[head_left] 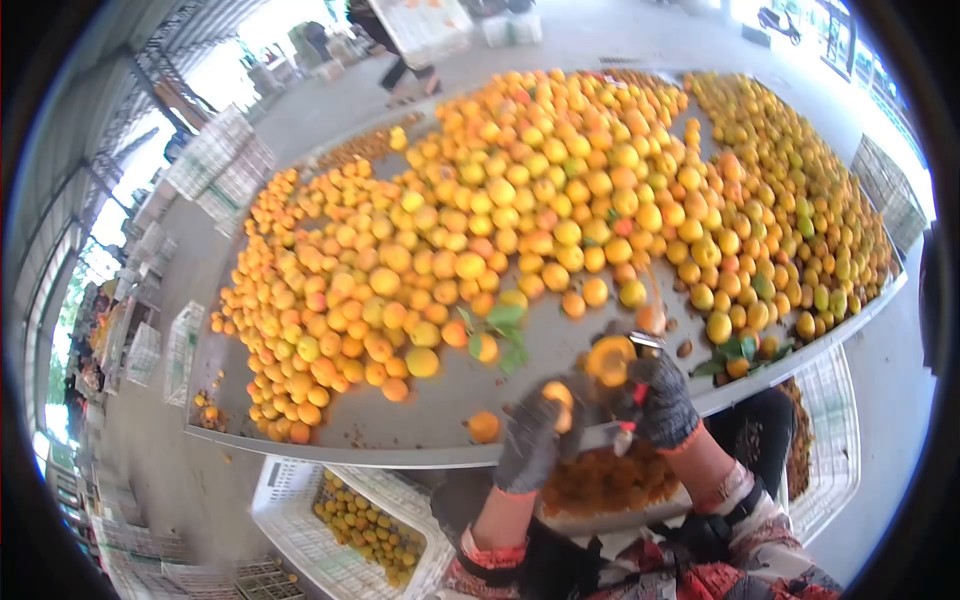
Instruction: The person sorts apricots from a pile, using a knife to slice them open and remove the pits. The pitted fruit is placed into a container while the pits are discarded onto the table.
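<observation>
Both hands wear dark gloves and are at the near edge of a metal table [450, 410] heaped with orange-yellow fruit [430, 260]. My left hand [530, 435] is closed around a piece of orange fruit [558, 394]. In my right hand [660, 395] is a small metal tool [646, 340], its full shape unclear. An opened, hollow-looking fruit half [610, 361] is between the hands, beside the right fingers. A single fruit [483, 427] lies just left of my left hand.
Below the table edge is a container of orange pieces [610, 482]. White crates stand at lower left [275, 500] and right [835, 420]. Leaves [500, 325] lie among the fruit. Across the table a person [395, 60] is near a pale crate [425, 30].
</observation>
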A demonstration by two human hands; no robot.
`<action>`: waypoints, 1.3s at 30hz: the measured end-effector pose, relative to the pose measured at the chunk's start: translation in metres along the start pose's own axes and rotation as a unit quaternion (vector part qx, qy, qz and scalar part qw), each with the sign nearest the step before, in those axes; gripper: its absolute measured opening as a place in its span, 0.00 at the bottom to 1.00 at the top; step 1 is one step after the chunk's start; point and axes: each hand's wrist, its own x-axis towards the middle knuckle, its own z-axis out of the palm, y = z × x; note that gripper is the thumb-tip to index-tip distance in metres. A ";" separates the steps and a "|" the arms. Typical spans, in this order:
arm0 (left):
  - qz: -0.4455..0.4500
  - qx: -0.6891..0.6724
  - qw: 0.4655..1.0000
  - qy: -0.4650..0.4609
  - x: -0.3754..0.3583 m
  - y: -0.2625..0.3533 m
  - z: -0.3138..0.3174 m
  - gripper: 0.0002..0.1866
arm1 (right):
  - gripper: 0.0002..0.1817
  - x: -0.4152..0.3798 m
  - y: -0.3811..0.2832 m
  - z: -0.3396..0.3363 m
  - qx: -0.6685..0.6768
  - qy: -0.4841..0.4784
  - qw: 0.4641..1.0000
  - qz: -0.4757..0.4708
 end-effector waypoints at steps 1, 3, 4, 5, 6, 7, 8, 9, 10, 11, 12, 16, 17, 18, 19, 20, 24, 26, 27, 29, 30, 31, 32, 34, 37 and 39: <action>-0.014 0.065 0.997 -0.026 -0.005 0.003 0.001 0.23 | 0.26 0.002 -0.002 0.001 -0.003 -0.019 1.000 -0.008; 0.116 0.256 0.950 -0.134 -0.007 0.010 0.013 0.23 | 0.25 0.002 -0.008 0.011 -0.027 -0.007 0.995 -0.098; 0.127 0.263 0.947 -0.133 -0.007 0.012 0.016 0.23 | 0.24 -0.003 -0.011 0.021 0.009 0.010 0.994 -0.107; 0.146 0.354 0.907 -0.176 -0.006 0.013 0.018 0.23 | 0.24 -0.009 -0.017 0.031 0.046 0.029 0.992 -0.114; 0.160 0.440 0.857 -0.216 -0.006 0.015 0.019 0.24 | 0.23 -0.015 -0.025 0.033 0.011 0.030 0.995 -0.097; 0.166 0.442 0.854 -0.216 -0.006 0.018 0.019 0.24 | 0.23 -0.015 -0.028 0.026 0.011 0.025 0.994 -0.102; 0.107 0.423 0.870 -0.229 -0.005 0.021 0.020 0.25 | 0.25 -0.016 -0.029 0.014 -0.019 -0.010 0.997 -0.080; 0.046 0.401 0.883 -0.241 -0.005 0.023 0.020 0.27 | 0.28 -0.016 -0.028 0.002 -0.048 -0.043 0.996 -0.058; 0.049 0.402 0.881 -0.243 -0.004 0.020 0.019 0.27 | 0.26 -0.016 -0.025 -0.009 -0.046 -0.051 0.997 -0.044; 0.077 0.427 0.879 -0.199 -0.002 0.014 0.017 0.28 | 0.26 -0.018 -0.024 -0.007 -0.046 -0.051 0.996 -0.048; 0.104 0.449 0.874 -0.153 -0.001 0.008 0.015 0.29 | 0.25 -0.018 -0.022 -0.001 -0.035 -0.034 0.997 -0.054; 0.113 0.201 0.972 -0.046 0.003 -0.004 0.018 0.28 | 0.22 -0.015 -0.012 0.005 0.000 -0.010 0.999 -0.041; 0.112 0.153 0.981 -0.033 0.003 -0.003 0.022 0.27 | 0.21 -0.014 -0.010 0.008 0.007 0.004 1.000 -0.027; 0.109 0.105 0.988 -0.020 0.002 -0.002 0.024 0.27 | 0.19 -0.015 -0.009 0.019 0.011 -0.003 0.999 -0.035; 0.111 0.105 0.988 -0.024 0.004 -0.004 0.024 0.27 | 0.19 -0.013 -0.005 0.021 0.011 -0.003 0.999 -0.039; 0.147 0.138 0.979 -0.014 0.006 -0.007 0.023 0.26 | 0.18 -0.010 0.002 0.022 0.015 -0.006 0.999 -0.043; 0.108 0.042 0.993 0.030 0.006 -0.007 0.022 0.25 | 0.17 -0.004 0.007 0.033 0.026 0.006 0.999 -0.033; 0.140 0.071 0.987 0.033 0.008 -0.007 0.021 0.25 | 0.18 -0.003 0.009 0.037 0.019 0.016 0.999 -0.030; 0.168 0.099 0.980 0.040 0.008 -0.008 0.020 0.25 | 0.18 -0.003 0.010 0.038 0.017 0.014 0.999 -0.032; 0.162 0.079 0.983 0.035 0.007 -0.010 0.017 0.25 | 0.17 -0.001 0.012 0.039 0.030 0.015 0.999 -0.030; 0.151 0.061 0.986 0.031 0.008 -0.010 0.015 0.25 | 0.17 0.001 0.012 0.040 0.028 0.015 0.999 -0.031; 0.150 0.059 0.986 0.032 0.010 -0.011 0.013 0.25 | 0.17 0.003 0.013 0.041 0.048 0.016 0.998 -0.026; 0.209 0.151 0.965 0.042 0.013 -0.012 0.010 0.25 | 0.17 0.002 0.015 0.041 0.068 0.020 0.997 -0.018; 0.265 0.222 0.937 0.053 0.017 -0.017 0.005 0.26 | 0.16 0.000 0.014 0.043 0.043 0.016 0.999 -0.017; 0.187 0.166 0.966 0.064 0.010 -0.014 0.006 0.23 | 0.16 -0.008 0.013 0.054 0.002 0.024 1.000 -0.017; 0.161 0.083 0.980 0.086 0.011 -0.006 0.009 0.25 | 0.16 -0.010 0.013 0.063 -0.034 0.026 0.998 -0.045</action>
